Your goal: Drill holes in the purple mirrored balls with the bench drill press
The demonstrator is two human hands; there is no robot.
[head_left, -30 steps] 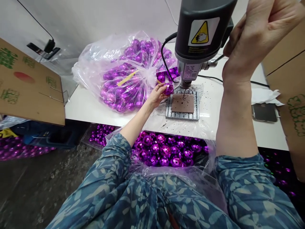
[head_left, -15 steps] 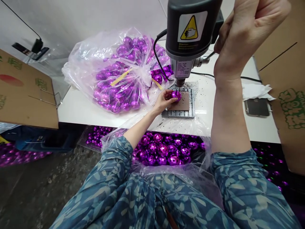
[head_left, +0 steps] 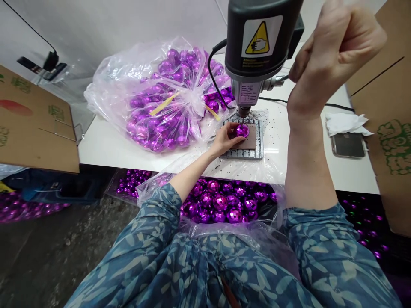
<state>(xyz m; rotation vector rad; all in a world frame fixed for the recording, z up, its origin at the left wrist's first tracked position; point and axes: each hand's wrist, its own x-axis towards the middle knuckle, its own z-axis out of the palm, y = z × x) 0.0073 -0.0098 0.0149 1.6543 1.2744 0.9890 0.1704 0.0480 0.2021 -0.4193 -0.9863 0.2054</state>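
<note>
The left hand clamps its fingers on one purple ball; the right hand, on one lever. One drill reads "Attention".

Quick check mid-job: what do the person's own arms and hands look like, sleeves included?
The left sleeve and right sleeve match: loose blue fabric with a pale leaf-like print, bunched at the edge and leaving the lower arms bare. The left hand and right hand are ungloved; no watch or bracelet shows on either wrist.
</note>
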